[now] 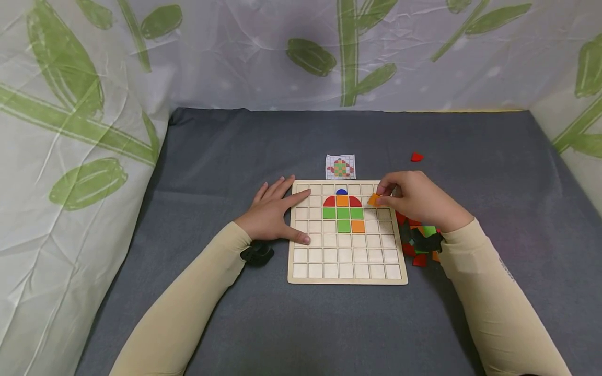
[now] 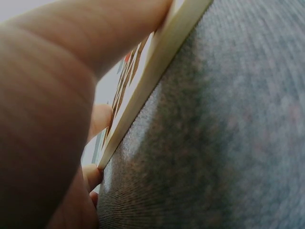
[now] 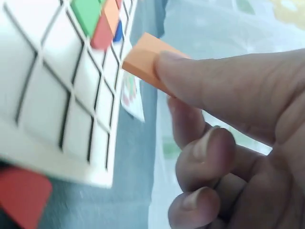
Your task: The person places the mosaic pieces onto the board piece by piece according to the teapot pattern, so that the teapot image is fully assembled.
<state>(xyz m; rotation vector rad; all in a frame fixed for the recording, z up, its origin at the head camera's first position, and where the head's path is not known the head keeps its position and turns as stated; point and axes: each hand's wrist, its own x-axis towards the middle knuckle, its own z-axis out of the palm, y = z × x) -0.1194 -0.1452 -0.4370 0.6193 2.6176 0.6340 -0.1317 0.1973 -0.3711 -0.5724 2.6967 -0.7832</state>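
Observation:
An orange square tile (image 3: 145,59) is pinched between the thumb and forefinger of my right hand (image 1: 418,198), over the upper right of a wooden grid board (image 1: 348,279). My left hand (image 1: 273,211) lies spread at the board's left edge, with thumb and forefinger resting on its rim and outer squares. Set in the grid are a blue half-round tile (image 1: 342,192), red quarter-round tiles (image 1: 329,201) on both sides of an orange tile (image 1: 342,200), several green square tiles (image 1: 343,213) and another orange tile (image 1: 358,226) lower down.
A small pattern card (image 1: 340,167) lies behind the board. To the right, partly hidden by my right wrist, is a pile of red, green and orange tiles (image 1: 419,260). One red tile (image 1: 417,156) lies apart, farther back on the grey cloth (image 1: 263,324).

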